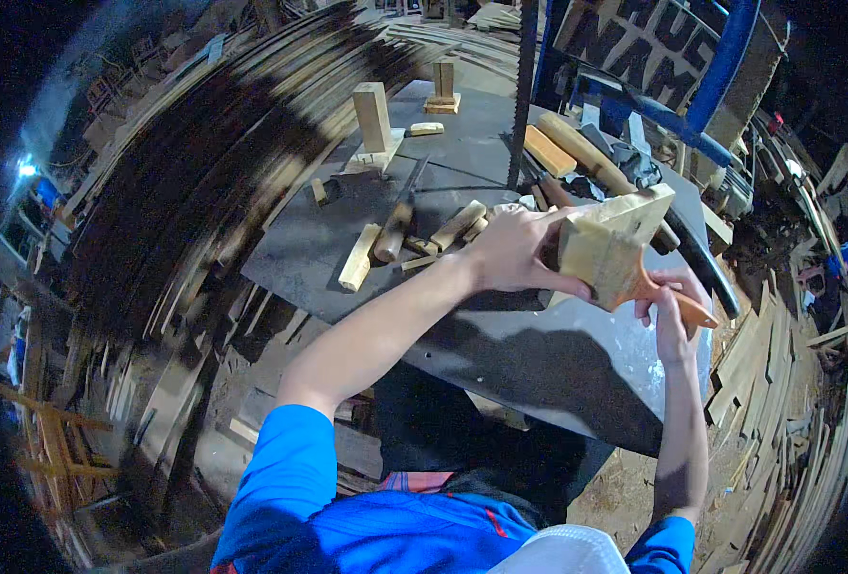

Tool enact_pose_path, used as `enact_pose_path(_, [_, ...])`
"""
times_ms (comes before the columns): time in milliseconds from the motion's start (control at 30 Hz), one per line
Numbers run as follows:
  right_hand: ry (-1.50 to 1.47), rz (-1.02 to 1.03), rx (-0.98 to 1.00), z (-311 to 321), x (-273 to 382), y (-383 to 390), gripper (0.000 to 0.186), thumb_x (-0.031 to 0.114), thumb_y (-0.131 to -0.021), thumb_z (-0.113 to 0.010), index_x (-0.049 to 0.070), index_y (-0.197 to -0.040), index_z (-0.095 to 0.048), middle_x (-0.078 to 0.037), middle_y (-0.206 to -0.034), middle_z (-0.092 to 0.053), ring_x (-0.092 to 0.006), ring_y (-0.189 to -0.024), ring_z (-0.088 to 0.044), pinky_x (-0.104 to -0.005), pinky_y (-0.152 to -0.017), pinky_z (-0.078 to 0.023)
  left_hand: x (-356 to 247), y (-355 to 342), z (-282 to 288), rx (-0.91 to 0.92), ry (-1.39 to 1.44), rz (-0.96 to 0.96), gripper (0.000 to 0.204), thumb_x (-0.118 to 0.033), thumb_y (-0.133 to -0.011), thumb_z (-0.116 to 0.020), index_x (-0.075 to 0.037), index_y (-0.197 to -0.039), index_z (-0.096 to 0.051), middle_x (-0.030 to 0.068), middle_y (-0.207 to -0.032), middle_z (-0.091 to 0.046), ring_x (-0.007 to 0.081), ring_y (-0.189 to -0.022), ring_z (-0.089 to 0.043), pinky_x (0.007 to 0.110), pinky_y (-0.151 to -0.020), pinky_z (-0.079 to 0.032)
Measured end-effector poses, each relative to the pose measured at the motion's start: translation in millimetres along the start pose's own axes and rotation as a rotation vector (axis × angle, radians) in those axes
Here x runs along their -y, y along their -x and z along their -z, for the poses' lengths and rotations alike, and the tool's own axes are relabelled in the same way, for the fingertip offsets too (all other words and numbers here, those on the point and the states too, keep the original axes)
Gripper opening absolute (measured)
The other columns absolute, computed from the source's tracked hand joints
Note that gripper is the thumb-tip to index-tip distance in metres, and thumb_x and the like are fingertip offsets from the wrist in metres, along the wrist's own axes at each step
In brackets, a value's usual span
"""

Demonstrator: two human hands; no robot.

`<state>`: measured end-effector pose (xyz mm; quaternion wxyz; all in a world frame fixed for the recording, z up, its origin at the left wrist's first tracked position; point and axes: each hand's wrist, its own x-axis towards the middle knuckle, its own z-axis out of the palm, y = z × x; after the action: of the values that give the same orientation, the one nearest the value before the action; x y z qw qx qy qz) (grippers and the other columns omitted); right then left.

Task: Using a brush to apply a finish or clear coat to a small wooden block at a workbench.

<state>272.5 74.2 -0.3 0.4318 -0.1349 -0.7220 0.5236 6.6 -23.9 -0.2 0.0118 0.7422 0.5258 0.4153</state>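
"First, state the position of the wooden piece (646, 212)."

"Held tilted over the right part of the table (304, 268); I cannot tell whether any corner touches down. The left hand (517, 251) grips it, thumb along the near edge."

"And the right hand (674, 298)?"

"Fingers curled round an orange handle (693, 312), apparently a brush's. Its head meets or overlaps the piece; the boundary is unclear."

"Risks noted?"

"Chiefly slippage. No support shows except that one hand, so a hard push on the handle could twist the piece loose. The left thumb sits close to the working end and could be struck."

"Any hazards on the surface?"

"Yes. A pointed tool (395, 230) lies loose among wood offcuts (359, 258), near the left forearm (385, 325); a sweep of that arm could knock it. Beyond stands a toothed saw blade (521, 105); careless reaching could cut skin."
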Motion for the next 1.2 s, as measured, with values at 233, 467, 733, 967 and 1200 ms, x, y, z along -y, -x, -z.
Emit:
enact_pose_path(233, [0.05,-0.035,0.035,1.8,3.5,-1.4,0.019,0.015,-0.097,-0.065,-0.003,-0.103,-0.064,-0.012,-0.081,-0.07,-0.0128,-0.065,-0.065,-0.0227,-0.055,-0.048,-16.2,-1.0,4.6,0.021,0.034,-0.023,0.083,-0.06,-0.077,-0.078,-0.006,-0.136,-0.055,0.0188,-0.094,-0.071,0.0335,-0.079,-0.071,0.042,-0.072,-0.056])
enact_pose_path(467, [0.183,-0.022,-0.317,23.0,3.3,-14.2,0.026,0.026,-0.101,-0.058,0.001,-0.095,-0.061,-0.007,-0.072,-0.062,-0.0111,-0.057,-0.055,-0.0254,-0.052,-0.042,-3.2,-0.6,-2.6,-0.037,0.038,0.071,0.065,-0.055,-0.088,-0.068,-0.006,-0.13,-0.062,0.0172,-0.086,-0.072,0.029,-0.07,-0.068,0.04,-0.067,-0.053])
enact_pose_path(733, [-0.029,0.068,-0.661,56.9,10.0,-31.0,0.04,0.041,-0.101,-0.058,0.001,-0.106,-0.062,-0.006,-0.076,-0.062,-0.009,-0.055,-0.049,-0.0229,-0.049,-0.035,-4.4,3.2,-2.2,0.008,0.006,0.04,0.073,-0.062,-0.089,-0.062,-0.002,-0.13,-0.058,0.0265,-0.09,-0.07,0.0389,-0.08,-0.07,0.045,-0.072,-0.056])
enact_pose_path(967, [0.183,0.156,-0.252,-1.9,22.9,-6.0,0.031,0.024,-0.099,-0.064,-0.005,-0.11,-0.057,-0.018,-0.086,-0.07,-0.0174,-0.066,-0.066,-0.0264,-0.053,-0.05,-12.7,0.1,-0.2,0.018,0.002,0.075,0.063,-0.052,-0.088,-0.069,-0.004,-0.127,-0.062,0.0219,-0.087,-0.07,0.0362,-0.075,-0.07,0.045,-0.071,-0.055])
enact_pose_path(1200, [0.348,0.347,-0.304,5.0,16.1,-9.7,0.011,0.007,-0.096,-0.067,-0.003,-0.097,-0.062,-0.011,-0.078,-0.07,-0.0125,-0.065,-0.066,-0.0248,-0.06,-0.052,-15.2,-1.6,-2.5,-0.051,-0.019,0.041,0.063,-0.056,-0.09,-0.066,-0.005,-0.126,-0.063,0.0218,-0.084,-0.071,0.036,-0.075,-0.072,0.044,-0.07,-0.058])
